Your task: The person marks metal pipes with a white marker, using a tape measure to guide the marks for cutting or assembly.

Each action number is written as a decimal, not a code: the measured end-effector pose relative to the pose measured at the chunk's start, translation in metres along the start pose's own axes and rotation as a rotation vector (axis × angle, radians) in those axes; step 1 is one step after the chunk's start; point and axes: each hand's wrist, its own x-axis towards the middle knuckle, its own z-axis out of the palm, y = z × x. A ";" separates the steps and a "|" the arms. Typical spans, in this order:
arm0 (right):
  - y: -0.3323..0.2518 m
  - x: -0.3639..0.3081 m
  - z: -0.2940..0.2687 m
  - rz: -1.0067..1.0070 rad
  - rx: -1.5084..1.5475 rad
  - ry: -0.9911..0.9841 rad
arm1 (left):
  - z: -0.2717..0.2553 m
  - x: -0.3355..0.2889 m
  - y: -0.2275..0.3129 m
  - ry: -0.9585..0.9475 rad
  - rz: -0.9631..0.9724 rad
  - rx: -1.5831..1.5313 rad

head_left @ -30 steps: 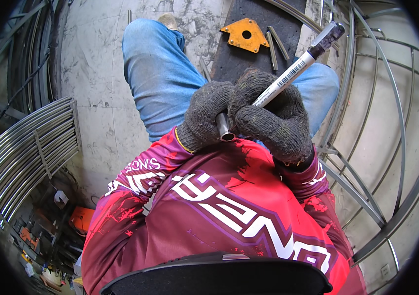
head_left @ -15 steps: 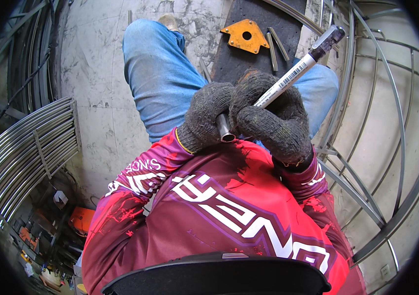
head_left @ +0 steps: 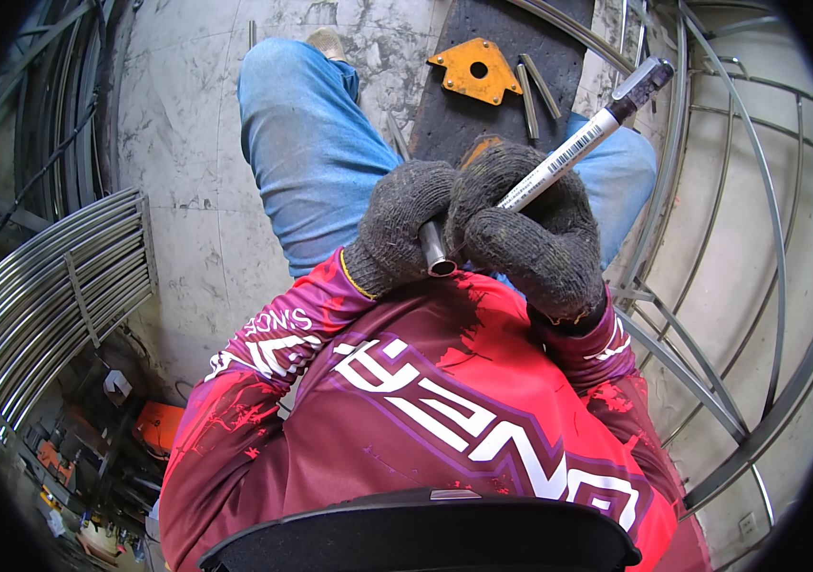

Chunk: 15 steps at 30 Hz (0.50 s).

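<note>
My left hand (head_left: 404, 224), in a dark grey knit glove, is closed around a metal tube (head_left: 439, 257). The tube's hollow end points toward my chest, and its far part slants out past the glove above my thigh. Pressed close beside it, my gloved right hand (head_left: 530, 234) grips a white marker pen (head_left: 559, 160) with a dark capped end. That end points up and to the right; the lower end is hidden in the fingers. Beyond my hands, an orange magnetic welding holder (head_left: 476, 71) and two short metal tubes (head_left: 533, 93) lie on a dark board.
The dark board (head_left: 463, 29) lies on the floor between my legs. Curved metal frames (head_left: 778, 191) stand at the right. At the left are a rack of bent shiny tubes (head_left: 53, 296) and long dark bars (head_left: 53, 95), with an orange case (head_left: 155, 426) below.
The pen in my right hand has shifted slightly, its capped end a little lower and further right. My left hand and the tube stay in place.
</note>
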 end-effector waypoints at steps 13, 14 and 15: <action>-0.002 -0.002 0.010 0.040 0.005 0.088 | -0.002 0.001 0.002 -0.006 -0.058 -0.107; 0.000 -0.003 0.008 0.041 0.006 0.088 | -0.003 0.001 0.002 -0.015 -0.041 -0.105; 0.001 -0.004 0.006 0.000 0.059 0.038 | -0.004 0.002 0.004 -0.014 -0.040 -0.104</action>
